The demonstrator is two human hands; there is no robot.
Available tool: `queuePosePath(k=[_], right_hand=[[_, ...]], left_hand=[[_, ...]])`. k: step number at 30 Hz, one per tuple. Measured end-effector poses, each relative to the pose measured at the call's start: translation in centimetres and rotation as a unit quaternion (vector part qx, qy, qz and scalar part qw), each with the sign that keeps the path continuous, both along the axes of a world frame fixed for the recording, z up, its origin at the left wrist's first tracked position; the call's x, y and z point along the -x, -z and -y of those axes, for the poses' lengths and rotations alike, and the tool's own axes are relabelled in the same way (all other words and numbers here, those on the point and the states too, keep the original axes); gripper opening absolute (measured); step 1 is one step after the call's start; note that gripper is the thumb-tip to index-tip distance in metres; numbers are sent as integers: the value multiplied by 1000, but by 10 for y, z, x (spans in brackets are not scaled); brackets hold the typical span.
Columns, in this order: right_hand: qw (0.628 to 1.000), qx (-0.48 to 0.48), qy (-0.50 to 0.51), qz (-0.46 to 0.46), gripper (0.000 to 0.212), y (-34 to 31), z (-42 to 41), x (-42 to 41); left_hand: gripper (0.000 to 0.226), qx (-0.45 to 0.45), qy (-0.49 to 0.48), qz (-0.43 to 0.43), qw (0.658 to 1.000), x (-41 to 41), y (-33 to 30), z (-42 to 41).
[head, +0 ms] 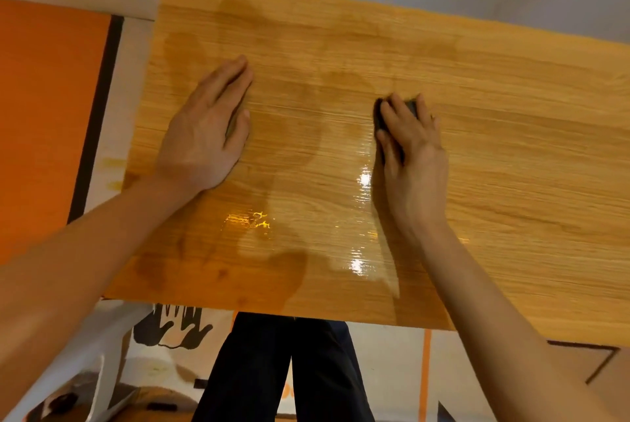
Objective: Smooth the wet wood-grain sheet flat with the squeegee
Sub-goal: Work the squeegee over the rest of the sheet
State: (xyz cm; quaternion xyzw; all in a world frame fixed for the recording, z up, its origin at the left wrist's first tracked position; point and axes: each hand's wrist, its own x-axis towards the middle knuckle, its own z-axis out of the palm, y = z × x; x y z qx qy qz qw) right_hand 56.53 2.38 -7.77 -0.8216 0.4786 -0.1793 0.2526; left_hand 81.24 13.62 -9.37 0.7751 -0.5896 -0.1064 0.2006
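The wood-grain sheet (341,56) is lying across the work surface, filling most of the view, with 2 hands resting on it. The left hand (204,128) is lying flat with its fingers straight and together, palm pressing down on the sheet, holding nothing. To the right of it, well apart, the right hand (412,152) is curling over a dark squeegee (410,107), its fingers wrapping the top of the tool and its thumb running along the near side; only small dark parts of the squeegee are showing between and beyond the fingers. The squeegee is sitting on the sheet under that hand. Between the 2 hands and below them, toward the person, the sheet is glistening with wet patches and darker damp stains. Left of the left hand, beyond the sheet's edge, an orange panel (44,114) is showing. Below both forearms, dark trousers (272,370) are standing against a patterned floor.
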Motion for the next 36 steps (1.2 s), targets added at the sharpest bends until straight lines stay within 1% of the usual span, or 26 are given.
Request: queuePosePath(k=[4,5,7,9,11,13,15,17,19,21,23,25,27,29,31,33,34,36], right_hand=[[995,-6,-99,-17,39,-3,-80,29],[993,-2,-114,-22,40,-3,-85,32],[991,2,-127,-32,39,-2,-66,22],[994,10,-98,-44,38,1,-32,-6],[998,22,-36,-40,37,2,0,-36],[1000,17,6,-26,37,2,-2,-48],[1000,4,-3,-23,39,-2,-42,-40],[998,11,-46,-39,41,-4,-95,-24],[996,12,-77,-52,44,-3,-115,-18],[993,10,-94,-63,47,0,-91,-35],[993,31,-89,-78,45,3,-54,-68],[995,50,-36,-77,42,6,-24,-98],[997,38,17,-61,40,6,-28,-109],[998,25,7,-64,41,3,-59,-100],[996,22,-45,-72,42,0,-89,-84],[992,22,-91,-83,44,0,-87,-68],[992,23,-89,-90,45,-1,-77,-59],[994,24,-23,-100,47,-2,-55,-31]], left_hand=[[52,24,4,-3,1000,-2,4,0],[51,33,6,0,999,-2,5,1],[49,49,9,6,999,-2,6,1],[48,61,9,9,998,-2,8,1],[47,75,10,14,997,-3,9,2],[46,81,12,16,997,-3,11,1],[47,79,16,5,997,-3,11,1],[49,69,16,-8,997,-4,10,1],[50,56,10,-19,998,-5,9,2],[51,42,8,-20,999,-5,9,3],[52,32,8,-13,999,-6,8,4],[52,25,10,-10,1000,-6,8,4],[52,19,12,-8,1000,-6,8,4],[52,14,14,-4,1000,-5,8,3],[53,17,14,1,1000,-6,9,4],[53,18,12,5,1000,-5,10,4],[53,19,13,4,1000,-5,10,4],[52,24,15,-2,1000,-4,10,4]])
